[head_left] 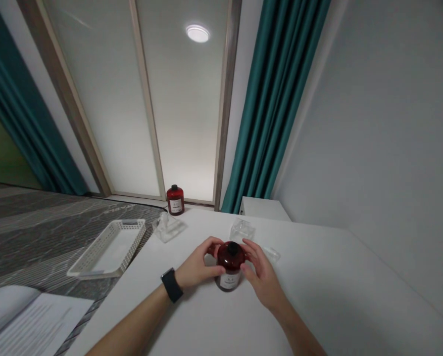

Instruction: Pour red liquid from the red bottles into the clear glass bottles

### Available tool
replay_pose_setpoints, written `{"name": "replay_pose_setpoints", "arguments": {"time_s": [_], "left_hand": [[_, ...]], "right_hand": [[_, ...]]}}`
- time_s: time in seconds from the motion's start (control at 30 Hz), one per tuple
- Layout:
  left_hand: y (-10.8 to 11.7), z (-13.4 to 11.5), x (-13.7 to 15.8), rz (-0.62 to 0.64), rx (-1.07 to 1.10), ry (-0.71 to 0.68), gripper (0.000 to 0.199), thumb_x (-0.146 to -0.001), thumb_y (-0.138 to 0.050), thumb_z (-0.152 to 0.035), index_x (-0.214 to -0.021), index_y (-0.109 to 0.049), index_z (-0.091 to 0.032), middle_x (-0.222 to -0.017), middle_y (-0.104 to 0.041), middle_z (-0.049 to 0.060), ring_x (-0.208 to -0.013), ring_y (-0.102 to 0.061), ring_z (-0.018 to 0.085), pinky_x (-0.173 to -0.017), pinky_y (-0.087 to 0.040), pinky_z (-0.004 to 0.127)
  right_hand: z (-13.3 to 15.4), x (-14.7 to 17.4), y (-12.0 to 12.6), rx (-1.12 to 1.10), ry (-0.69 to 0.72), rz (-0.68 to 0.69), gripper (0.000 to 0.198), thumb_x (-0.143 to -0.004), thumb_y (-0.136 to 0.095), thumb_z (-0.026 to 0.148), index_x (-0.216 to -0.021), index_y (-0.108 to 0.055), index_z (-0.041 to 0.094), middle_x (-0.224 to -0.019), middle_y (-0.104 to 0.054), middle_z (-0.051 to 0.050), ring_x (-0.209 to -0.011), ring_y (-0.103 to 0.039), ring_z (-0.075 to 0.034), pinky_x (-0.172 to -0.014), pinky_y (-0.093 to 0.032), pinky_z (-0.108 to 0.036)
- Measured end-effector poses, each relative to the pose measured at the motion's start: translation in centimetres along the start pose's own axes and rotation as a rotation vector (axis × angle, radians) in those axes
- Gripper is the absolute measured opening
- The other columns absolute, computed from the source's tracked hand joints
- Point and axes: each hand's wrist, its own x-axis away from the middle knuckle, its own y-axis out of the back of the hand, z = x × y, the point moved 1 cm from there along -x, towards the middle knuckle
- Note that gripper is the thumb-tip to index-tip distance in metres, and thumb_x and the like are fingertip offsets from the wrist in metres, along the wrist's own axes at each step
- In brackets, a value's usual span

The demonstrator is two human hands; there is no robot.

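Observation:
A dark red bottle [230,266] with a black cap and a white label stands upright on the white table [191,316]. My left hand [201,264] curls round its left side, thumb across the front and fingers behind. On the opposite side my right hand [260,274] wraps the bottle, thumb near the label and fingers at the shoulder. Just behind it lie a crumpled clear plastic wrapper [242,229] and another clear plastic piece [271,254]. The far fingertips are partly hidden by the bottle.
A second red bottle [175,201] stands at the table's far edge, with a clear plastic bag [168,227] before it. Left of the table are a white perforated basket [80,264] and an open book [39,321]. A white box [264,208] stands beyond the far edge.

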Motion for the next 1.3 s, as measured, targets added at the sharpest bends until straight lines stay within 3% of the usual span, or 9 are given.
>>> {"name": "replay_pose_setpoints", "arguments": {"time_s": [0.13, 0.33, 0.57, 0.73, 0.9, 1.17, 1.3], "left_hand": [[0.6, -1.0, 0.3, 0.013, -0.039, -0.010, 0.048, -0.088, -0.058, -0.057, -0.109, -0.061, -0.014, -0.093, -0.064, 0.007, -0.086, -0.058, 0.022, -0.082, -0.045, 0.035], [1.1, -1.5, 0.3, -0.103, -0.192, -0.004, 0.030, -0.094, -0.053, -0.042, -0.091, -0.066, -0.015, -0.087, -0.066, 0.007, -0.083, -0.061, 0.021, -0.078, -0.048, 0.032], [1.8, -1.1, 0.4, -0.420, -0.390, -0.024, 0.018, -0.092, -0.053, -0.028, -0.100, -0.066, -0.018, -0.084, -0.069, 0.003, -0.080, -0.063, 0.020, -0.076, -0.049, 0.032], [3.2, -0.8, 0.7, -0.539, -0.515, -0.066, 0.017, -0.093, -0.049, -0.023, -0.092, -0.065, -0.018, -0.085, -0.070, 0.005, -0.081, -0.063, 0.022, -0.076, -0.048, 0.034], [4.7, -0.6, 0.9, -0.474, -0.821, -0.142, 0.019, -0.093, -0.045, -0.018, -0.089, -0.063, -0.018, -0.079, -0.066, 0.005, -0.077, -0.060, 0.022, -0.075, -0.042, 0.036], [4.7, -0.3, 0.8, -0.442, -0.848, -0.091, 0.017, -0.091, -0.046, -0.015, -0.088, -0.062, -0.019, -0.079, -0.066, 0.005, -0.077, -0.060, 0.022, -0.072, -0.039, 0.034], [3.7, 0.3, 0.7, -0.293, -0.878, -0.004, 0.015, -0.087, -0.048, -0.012, -0.089, -0.062, -0.019, -0.082, -0.067, 0.005, -0.080, -0.060, 0.022, -0.074, -0.039, 0.035]], "right_hand": [[0.1, 0.3, -0.7, 0.126, 0.030, 0.006, 0.054, -0.086, -0.065, 0.031, -0.136, -0.045, 0.027, -0.138, -0.054, -0.011, -0.125, -0.053, -0.028, -0.108, -0.040, -0.048], [0.8, -0.4, -1.2, 0.145, -0.033, 0.022, 0.075, -0.076, -0.073, 0.026, -0.142, -0.038, 0.030, -0.136, -0.054, -0.010, -0.123, -0.054, -0.030, -0.109, -0.037, -0.051], [2.4, -2.3, -1.1, 0.232, -0.087, 0.115, 0.078, -0.069, -0.077, 0.020, -0.139, -0.046, 0.030, -0.129, -0.058, -0.008, -0.120, -0.055, -0.030, -0.110, -0.035, -0.053], [2.5, -5.1, -2.0, 0.275, -0.046, 0.207, 0.076, -0.069, -0.077, 0.018, -0.138, -0.049, 0.029, -0.129, -0.060, -0.008, -0.119, -0.056, -0.029, -0.107, -0.040, -0.051], [1.8, -9.4, -3.3, 0.317, 0.039, 0.290, 0.078, -0.069, -0.078, 0.021, -0.140, -0.047, 0.028, -0.130, -0.061, -0.009, -0.121, -0.056, -0.029, -0.106, -0.040, -0.051], [-1.4, -17.2, -5.5, 0.309, 0.080, 0.312, 0.081, -0.066, -0.081, 0.025, -0.140, -0.047, 0.025, -0.135, -0.058, -0.011, -0.122, -0.056, -0.029, -0.107, -0.039, -0.051], [-3.5, -20.8, -6.9, 0.303, 0.070, 0.295, 0.078, -0.065, -0.083, 0.026, -0.136, -0.051, 0.024, -0.134, -0.059, -0.012, -0.125, -0.054, -0.030, -0.108, -0.038, -0.052]]}}
